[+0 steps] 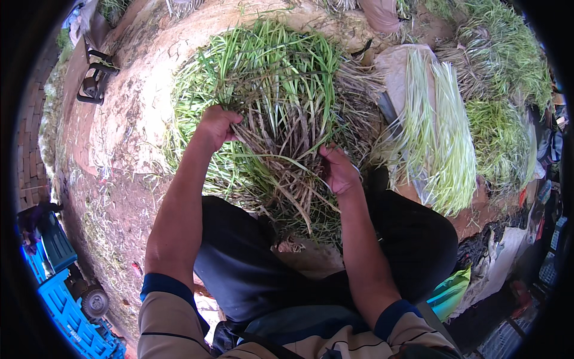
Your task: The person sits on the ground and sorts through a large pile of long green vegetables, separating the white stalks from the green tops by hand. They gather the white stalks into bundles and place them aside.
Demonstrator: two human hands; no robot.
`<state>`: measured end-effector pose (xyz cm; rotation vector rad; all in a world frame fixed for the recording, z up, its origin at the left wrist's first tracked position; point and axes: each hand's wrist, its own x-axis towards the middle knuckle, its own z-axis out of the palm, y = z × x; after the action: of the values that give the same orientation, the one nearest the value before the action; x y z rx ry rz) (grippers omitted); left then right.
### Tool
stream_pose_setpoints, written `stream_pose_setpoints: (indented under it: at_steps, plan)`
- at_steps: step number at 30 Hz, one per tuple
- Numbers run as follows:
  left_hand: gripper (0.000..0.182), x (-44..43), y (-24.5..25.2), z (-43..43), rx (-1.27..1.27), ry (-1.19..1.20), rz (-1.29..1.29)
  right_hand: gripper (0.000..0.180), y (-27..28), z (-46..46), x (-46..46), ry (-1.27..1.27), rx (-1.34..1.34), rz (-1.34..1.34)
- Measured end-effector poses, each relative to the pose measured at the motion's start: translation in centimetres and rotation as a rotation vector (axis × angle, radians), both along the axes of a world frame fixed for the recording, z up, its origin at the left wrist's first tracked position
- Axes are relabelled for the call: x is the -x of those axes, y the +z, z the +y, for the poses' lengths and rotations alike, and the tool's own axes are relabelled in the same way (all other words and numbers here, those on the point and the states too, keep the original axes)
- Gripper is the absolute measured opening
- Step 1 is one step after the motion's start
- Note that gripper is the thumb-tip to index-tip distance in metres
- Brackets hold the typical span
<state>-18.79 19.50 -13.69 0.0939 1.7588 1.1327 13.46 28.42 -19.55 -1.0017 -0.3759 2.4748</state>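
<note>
A large heap of long green leafy stalks with brownish stem ends lies on the ground before my knees. My left hand pinches several brown stems between thumb and fingers at the heap's left middle. At its lower right, my right hand has thumb and forefinger close together beside the stem ends; whether a stalk is between them is hard to tell. To the right, pale yellow-green stalks lie side by side in long bundles, partly on a light cloth sheet.
More leafy heaps lie at the far right. A small dark stool stands at upper left, and a blue vehicle at lower left. Part of another person shows at the top. A green plastic sheet lies at lower right.
</note>
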Motion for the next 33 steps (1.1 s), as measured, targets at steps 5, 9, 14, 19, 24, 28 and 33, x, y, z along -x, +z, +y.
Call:
stream_pose_setpoints:
  at_steps: [5,9,14,19,24,28,33]
  plan:
    - [0.024,-1.8,-0.6,0.5,-0.063,-0.157,-0.163,0.027,4.3,-2.2,3.9,0.263,-0.222,0.039]
    - [0.028,-2.4,-0.3,0.3,-0.134,-0.119,-0.298,0.035,8.8,-4.3,7.7,0.586,-1.179,-0.417]
    - [0.028,-0.4,0.0,-1.5,-0.220,0.052,-0.360,0.029,12.0,-4.6,9.0,0.526,-1.611,-0.463]
    - [0.032,0.1,-0.3,-1.9,-0.332,0.178,-0.308,0.029,12.3,-4.2,9.6,0.424,-1.729,-0.361]
    - [0.038,-0.3,0.6,-1.0,-0.241,0.242,-0.200,0.030,10.6,-3.1,9.7,0.576,-1.288,-0.360]
    - [0.042,-1.1,1.1,-0.3,-0.210,0.170,-0.230,0.040,8.1,-3.3,8.8,0.544,-0.875,-0.483]
    - [0.045,-1.9,1.7,-0.1,-0.163,0.056,-0.289,0.036,6.6,-4.5,8.3,0.509,-0.790,-0.386]
